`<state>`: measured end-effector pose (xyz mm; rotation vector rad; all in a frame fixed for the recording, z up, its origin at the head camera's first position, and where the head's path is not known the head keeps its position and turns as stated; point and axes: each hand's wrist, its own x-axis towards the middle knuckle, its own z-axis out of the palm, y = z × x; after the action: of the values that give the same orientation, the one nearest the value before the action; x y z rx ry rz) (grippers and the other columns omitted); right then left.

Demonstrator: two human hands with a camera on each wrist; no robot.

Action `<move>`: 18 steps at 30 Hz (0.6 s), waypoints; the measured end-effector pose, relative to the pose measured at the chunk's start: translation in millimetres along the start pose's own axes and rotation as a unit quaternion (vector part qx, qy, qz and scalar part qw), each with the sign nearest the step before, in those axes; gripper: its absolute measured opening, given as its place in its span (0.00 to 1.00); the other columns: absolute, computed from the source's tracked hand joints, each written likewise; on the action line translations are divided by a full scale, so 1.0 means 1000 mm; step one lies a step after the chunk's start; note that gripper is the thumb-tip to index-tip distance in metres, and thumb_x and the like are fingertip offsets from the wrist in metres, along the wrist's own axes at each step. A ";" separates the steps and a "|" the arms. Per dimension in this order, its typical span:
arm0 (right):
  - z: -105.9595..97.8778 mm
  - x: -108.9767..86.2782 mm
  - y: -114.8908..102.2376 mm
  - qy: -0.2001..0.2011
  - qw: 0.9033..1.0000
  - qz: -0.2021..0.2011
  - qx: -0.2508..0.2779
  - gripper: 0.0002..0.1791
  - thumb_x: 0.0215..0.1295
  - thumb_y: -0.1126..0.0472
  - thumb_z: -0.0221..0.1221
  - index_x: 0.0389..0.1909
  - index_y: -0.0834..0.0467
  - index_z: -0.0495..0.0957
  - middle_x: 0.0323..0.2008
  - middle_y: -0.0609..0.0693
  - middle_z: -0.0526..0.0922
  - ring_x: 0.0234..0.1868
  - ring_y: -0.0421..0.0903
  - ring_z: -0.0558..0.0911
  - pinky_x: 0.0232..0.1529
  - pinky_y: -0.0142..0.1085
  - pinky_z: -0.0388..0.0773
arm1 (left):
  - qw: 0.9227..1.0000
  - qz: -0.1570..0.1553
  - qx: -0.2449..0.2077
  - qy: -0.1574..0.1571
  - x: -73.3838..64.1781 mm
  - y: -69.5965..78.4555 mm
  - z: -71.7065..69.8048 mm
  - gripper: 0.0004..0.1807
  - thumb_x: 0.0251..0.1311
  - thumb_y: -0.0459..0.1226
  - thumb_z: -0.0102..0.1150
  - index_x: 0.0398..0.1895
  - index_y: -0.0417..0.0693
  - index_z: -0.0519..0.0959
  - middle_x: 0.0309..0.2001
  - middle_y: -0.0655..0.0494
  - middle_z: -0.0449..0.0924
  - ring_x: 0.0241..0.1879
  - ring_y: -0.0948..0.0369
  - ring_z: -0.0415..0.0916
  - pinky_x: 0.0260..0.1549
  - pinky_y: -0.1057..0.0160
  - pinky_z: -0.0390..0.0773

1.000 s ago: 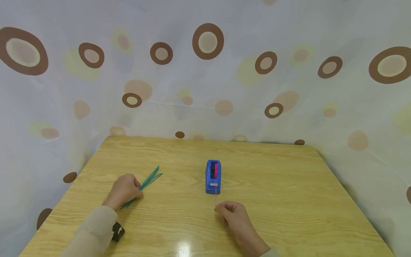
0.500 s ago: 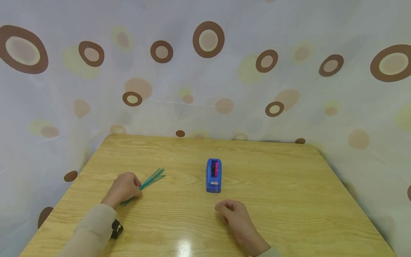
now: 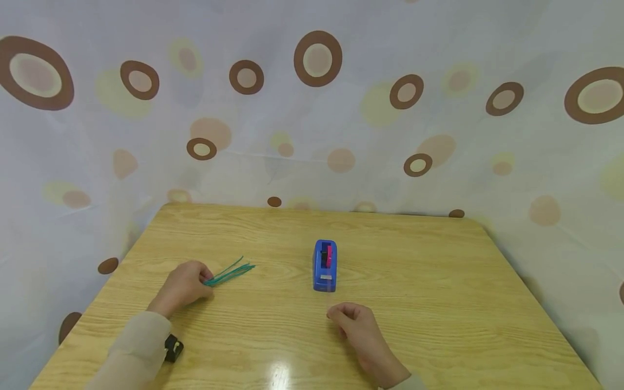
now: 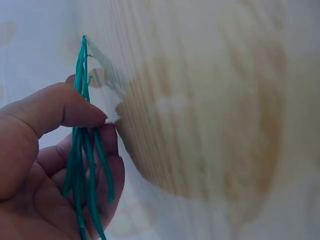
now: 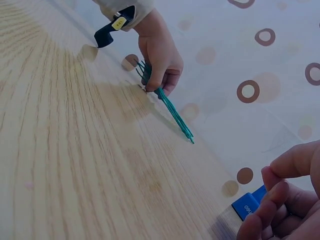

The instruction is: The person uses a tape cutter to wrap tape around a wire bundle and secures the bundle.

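My left hand (image 3: 182, 288) pinches a bundle of thin green strands (image 3: 231, 275) between thumb and fingertips, above the table's left part. In the left wrist view, the strands (image 4: 80, 165) spread loosely below the thumb, and their other ends gather at the top. A blue tape dispenser (image 3: 319, 271) with a pink-rimmed roll (image 3: 329, 257) stands upright near the middle. My right hand (image 3: 359, 331), in front of it, pinches the end of a clear strip of tape (image 3: 329, 299) that runs back to the dispenser. In the right wrist view, the right fingers partly hide the dispenser (image 5: 246, 205).
The wooden table (image 3: 419, 260) reaches back to a pale curtain (image 3: 273, 124) printed with brown circles, which also hangs along both sides. A black camera mount (image 3: 173, 348) sticks out at the left wrist, close over the table.
The green strands have turned in my left hand, so their far ends point more to the right. That hand has shifted slightly left. My right hand has stayed almost still.
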<state>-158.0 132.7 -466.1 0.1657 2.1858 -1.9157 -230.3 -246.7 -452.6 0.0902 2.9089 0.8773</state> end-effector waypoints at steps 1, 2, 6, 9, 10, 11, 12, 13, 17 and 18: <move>0.000 0.000 0.000 -0.001 1.000 -0.001 0.001 0.14 0.70 0.60 0.59 0.40 0.69 0.82 0.26 0.47 0.74 0.29 0.44 0.71 0.33 0.34 0.70 | 1.000 0.000 -0.002 0.001 0.000 0.000 0.000 0.14 0.41 0.32 0.73 0.34 0.41 0.82 0.33 0.54 0.80 0.35 0.56 0.76 0.39 0.51 0.77; 0.000 0.000 0.000 -0.002 1.000 -0.002 0.002 0.14 0.70 0.60 0.59 0.40 0.69 0.82 0.26 0.47 0.74 0.29 0.44 0.71 0.33 0.34 0.70 | 1.000 -0.001 -0.006 0.002 -0.001 0.000 0.000 0.14 0.42 0.31 0.73 0.35 0.41 0.82 0.33 0.54 0.80 0.35 0.56 0.76 0.39 0.51 0.76; -0.001 -0.001 0.001 -0.007 1.000 -0.008 0.004 0.14 0.70 0.59 0.59 0.40 0.69 0.82 0.27 0.47 0.74 0.29 0.44 0.71 0.33 0.34 0.70 | 1.000 0.005 -0.023 0.001 -0.001 -0.001 -0.001 0.11 0.47 0.29 0.68 0.37 0.39 0.83 0.34 0.52 0.79 0.35 0.55 0.74 0.38 0.52 0.76; -0.001 0.000 0.001 -0.008 1.000 -0.008 0.006 0.14 0.70 0.60 0.59 0.40 0.69 0.82 0.26 0.47 0.74 0.29 0.44 0.70 0.33 0.33 0.70 | 1.000 0.016 -0.024 0.006 -0.001 -0.001 -0.002 0.11 0.51 0.29 0.64 0.39 0.36 0.84 0.36 0.50 0.82 0.38 0.53 0.76 0.40 0.50 0.76; -0.001 0.000 0.001 -0.007 1.000 -0.007 0.006 0.14 0.70 0.59 0.59 0.40 0.69 0.82 0.26 0.47 0.74 0.29 0.43 0.70 0.33 0.33 0.70 | 1.000 0.019 -0.023 0.009 -0.001 -0.002 -0.002 0.11 0.52 0.28 0.63 0.40 0.35 0.85 0.37 0.49 0.82 0.39 0.51 0.77 0.41 0.49 0.77; -0.001 0.000 0.001 -0.007 1.000 -0.007 0.006 0.14 0.70 0.60 0.59 0.40 0.69 0.82 0.26 0.47 0.74 0.29 0.43 0.70 0.33 0.33 0.70 | 0.999 0.022 -0.021 0.012 -0.001 -0.002 -0.002 0.12 0.53 0.28 0.63 0.41 0.35 0.85 0.38 0.48 0.83 0.41 0.50 0.78 0.43 0.48 0.77; -0.001 0.000 0.000 -0.007 1.000 -0.007 0.007 0.14 0.70 0.60 0.59 0.40 0.69 0.82 0.26 0.47 0.74 0.29 0.43 0.70 0.33 0.33 0.70 | 0.999 0.023 -0.019 0.016 -0.001 -0.002 -0.002 0.12 0.53 0.28 0.62 0.42 0.34 0.85 0.39 0.47 0.83 0.42 0.49 0.78 0.44 0.47 0.77; -0.001 0.000 0.000 -0.006 1.000 -0.007 0.008 0.14 0.70 0.60 0.59 0.40 0.69 0.82 0.26 0.47 0.74 0.28 0.43 0.70 0.33 0.33 0.70 | 0.999 0.029 -0.014 0.018 -0.001 -0.002 -0.002 0.12 0.54 0.28 0.62 0.42 0.34 0.85 0.40 0.46 0.84 0.43 0.49 0.78 0.44 0.46 0.76; -0.001 0.000 0.000 -0.003 1.000 -0.008 0.005 0.14 0.70 0.59 0.59 0.40 0.69 0.82 0.26 0.48 0.74 0.28 0.43 0.71 0.32 0.33 0.70 | 0.999 0.036 -0.006 0.015 -0.001 -0.003 -0.003 0.11 0.58 0.30 0.64 0.43 0.33 0.85 0.40 0.46 0.84 0.42 0.50 0.78 0.44 0.46 0.76; -0.001 0.000 0.000 -0.003 1.000 -0.007 0.004 0.14 0.70 0.59 0.59 0.40 0.69 0.82 0.26 0.48 0.74 0.28 0.43 0.71 0.32 0.33 0.70 | 0.999 0.035 -0.009 0.007 -0.001 -0.003 -0.003 0.11 0.59 0.31 0.63 0.43 0.33 0.84 0.38 0.47 0.84 0.40 0.51 0.78 0.43 0.47 0.76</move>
<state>-158.0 133.2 -466.2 0.1461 2.1815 -1.9297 -229.9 -251.1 -451.2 0.1855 2.9262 0.9170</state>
